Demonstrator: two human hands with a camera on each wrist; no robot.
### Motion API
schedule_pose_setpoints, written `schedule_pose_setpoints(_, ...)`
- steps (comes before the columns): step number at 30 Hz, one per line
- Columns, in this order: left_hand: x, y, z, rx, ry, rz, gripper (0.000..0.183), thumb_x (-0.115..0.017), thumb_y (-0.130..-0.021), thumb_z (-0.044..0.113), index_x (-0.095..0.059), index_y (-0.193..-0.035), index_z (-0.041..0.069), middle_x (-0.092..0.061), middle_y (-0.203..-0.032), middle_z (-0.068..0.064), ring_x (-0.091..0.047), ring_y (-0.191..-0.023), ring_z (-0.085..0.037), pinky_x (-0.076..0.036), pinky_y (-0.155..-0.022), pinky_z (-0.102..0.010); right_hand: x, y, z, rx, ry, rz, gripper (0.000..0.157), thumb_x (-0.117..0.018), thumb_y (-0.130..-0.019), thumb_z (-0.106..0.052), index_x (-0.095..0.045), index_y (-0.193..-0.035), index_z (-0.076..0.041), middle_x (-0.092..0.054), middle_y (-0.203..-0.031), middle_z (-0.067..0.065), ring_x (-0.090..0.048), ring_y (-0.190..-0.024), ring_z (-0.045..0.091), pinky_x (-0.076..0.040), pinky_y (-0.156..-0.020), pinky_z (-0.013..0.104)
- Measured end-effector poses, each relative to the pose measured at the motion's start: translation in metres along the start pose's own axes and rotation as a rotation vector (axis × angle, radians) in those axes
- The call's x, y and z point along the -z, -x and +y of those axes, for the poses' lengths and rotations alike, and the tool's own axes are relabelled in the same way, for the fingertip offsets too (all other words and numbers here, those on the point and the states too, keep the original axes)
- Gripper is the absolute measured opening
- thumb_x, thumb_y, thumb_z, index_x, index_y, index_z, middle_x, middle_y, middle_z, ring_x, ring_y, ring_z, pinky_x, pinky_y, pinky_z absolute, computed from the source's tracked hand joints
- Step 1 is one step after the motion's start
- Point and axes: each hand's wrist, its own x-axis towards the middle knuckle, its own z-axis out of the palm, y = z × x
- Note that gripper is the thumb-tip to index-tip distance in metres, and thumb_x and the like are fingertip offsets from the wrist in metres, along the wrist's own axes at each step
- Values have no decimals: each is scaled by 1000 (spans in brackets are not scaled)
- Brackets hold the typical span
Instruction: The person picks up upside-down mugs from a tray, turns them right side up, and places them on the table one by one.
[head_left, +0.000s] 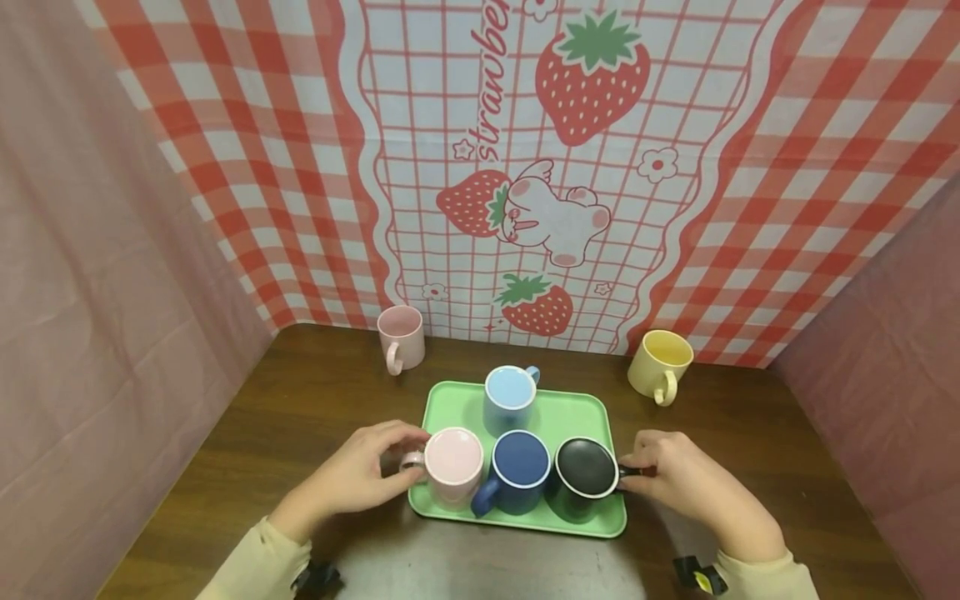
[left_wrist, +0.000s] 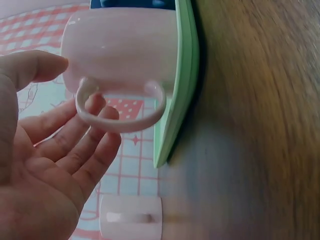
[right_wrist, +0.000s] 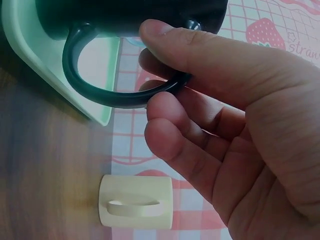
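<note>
A light green tray [head_left: 566, 410] bears several mugs. On its front row stand a pink mug [head_left: 453, 462], a dark blue mug [head_left: 521, 467] and a black mug [head_left: 585, 471]; a light blue mug [head_left: 510, 396] is behind them. My left hand [head_left: 360, 468] is at the pink mug's handle [left_wrist: 122, 122], its thumb tip by the rim and its fingers loosely bent around the handle's far side. At the tray's right end, my right hand [head_left: 675, 471] grips the black mug's handle [right_wrist: 120, 97], thumb on one side and fingers on the other.
Behind the tray at left, another pink mug [head_left: 402, 337] stands on the brown wooden table [head_left: 277, 400]. A yellow mug [head_left: 658, 367] stands at the back right. A strawberry-print cloth [head_left: 420, 208] hangs at the table's rear edge, with pink drapes at both sides.
</note>
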Motion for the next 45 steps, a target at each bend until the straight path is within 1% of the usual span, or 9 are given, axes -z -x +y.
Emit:
schedule_pose_setpoints(5, 3, 3, -5, 5, -4, -7, 18, -75, -92, 14, -72, -109, 17, -71, -100, 10, -67, -86, -4, -59, -74, -35, -1, 1, 2, 9, -20, 6, 19, -89, -72, -14, -80, -86, -23, -47, -72, -21, -44, -65, -6, -35, -55, 8)
schedule_pose_setpoints(9, 2, 4, -9, -11, -27, -1, 16, -76, -92, 14, -74, -107, 18, -71, -96, 12, -66, -84, -3, -59, -72, -34, -1, 1, 3, 7, -50, 7, 19, -89, -73, -15, -80, -87, -25, -47, -73, -21, -45, -65, -6, -35, -55, 8)
schedule_pose_setpoints(16, 2, 4, -10, -22, -72, -29, 12, -74, -94, 16, -75, -105, 17, -72, -93, 11, -65, -83, -1, -57, -72, -29, 0, 2, 4, -37, -87, -18, 20, -89, -74, -18, -81, -89, -28, -47, -73, -23, -45, -65, -7, -37, -56, 7)
schedule_pose_setpoints(19, 2, 4, -11, -54, -129, -29, 12, -73, -94, 18, -77, -106, 16, -73, -93, 9, -65, -83, 0, -56, -73, -22, 0, 2, 4, -47, -97, -27, 19, -89, -75, -18, -81, -89, -27, -48, -73, -23, -45, -65, -7, -38, -55, 8)
schedule_pose_setpoints(22, 1, 2, -10, -108, -216, -16, 12, -74, -93, 16, -77, -105, 15, -74, -92, 9, -65, -81, 1, -54, -72, -18, 1, 2, 3, -52, -87, -28, 19, -89, -75, -18, -81, -89, -27, -47, -72, -23, -45, -65, -7, -37, -55, 8)
schedule_pose_setpoints(27, 1, -2, -4, -152, -345, 0, 9, -77, -91, 15, -77, -99, 15, -73, -87, 10, -65, -77, 1, -56, -68, -21, 2, 3, 3, -61, -82, -32, 19, -88, -75, -18, -81, -89, -28, -46, -72, -23, -44, -65, -7, -37, -55, 8)
schedule_pose_setpoints(36, 1, -8, 0, -189, -471, -13, 4, -77, -90, 17, -77, -94, 15, -73, -85, 8, -68, -76, -3, -58, -67, -28, 1, 3, 4, -56, -91, -29, 18, -88, -75, -19, -81, -89, -28, -46, -72, -23, -44, -65, -7, -37, -55, 8)
schedule_pose_setpoints(41, 2, -12, 1, -219, -497, -2, 9, -78, -89, 15, -78, -97, 11, -75, -88, 4, -71, -79, -7, -59, -68, -29, 0, 3, 5, -53, -92, -33, 17, -88, -75, -20, -82, -89, -27, -46, -73, -23, -45, -65, -7, -38, -55, 8)
schedule_pose_setpoints(45, 2, -16, 2, -246, -534, -4, 6, -71, -94, 14, -75, -95, 9, -73, -85, 5, -69, -74, -6, -58, -65, -28, -1, 3, 6, -57, -93, -34, 17, -89, -75, -21, -82, -90, -26, -47, -73, -23, -45, -65, -7, -38, -55, 9)
